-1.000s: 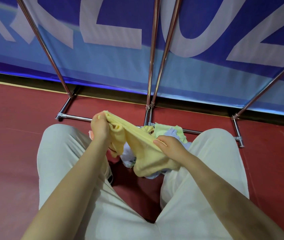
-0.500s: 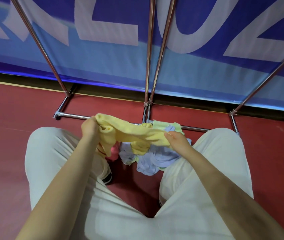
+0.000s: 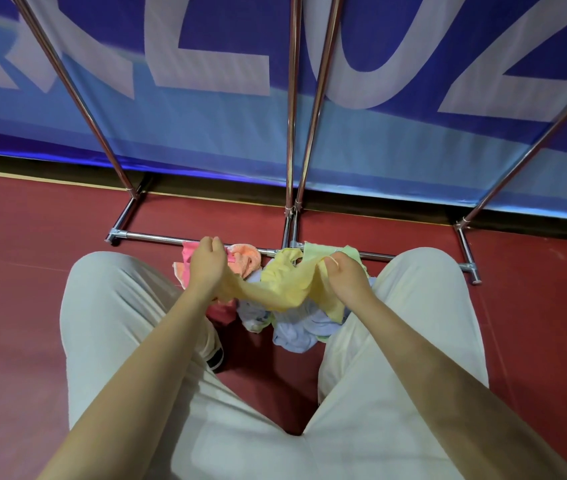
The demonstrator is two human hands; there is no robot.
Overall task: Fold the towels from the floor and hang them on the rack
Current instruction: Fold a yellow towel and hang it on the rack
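A yellow towel (image 3: 285, 289) sags between my two hands above a heap on the floor. My left hand (image 3: 207, 263) grips its left end, and my right hand (image 3: 346, 277) pinches its right end. Beneath lie an orange towel (image 3: 247, 259), a pink towel (image 3: 221, 311), a light blue towel (image 3: 304, 329) and a pale green towel (image 3: 323, 251), all crumpled. The chrome rack (image 3: 290, 133) rises just behind the heap, with its base bar (image 3: 150, 236) on the floor.
I crouch with my knees in light trousers on either side of the heap, left knee (image 3: 108, 289) and right knee (image 3: 424, 282). The floor (image 3: 25, 258) is red. A blue banner with white letters (image 3: 205, 64) stands right behind the rack.
My hands have moved down and apart, stretching the yellow towel lower over the heap. The orange and pink towels, hidden before, now show behind my left hand.
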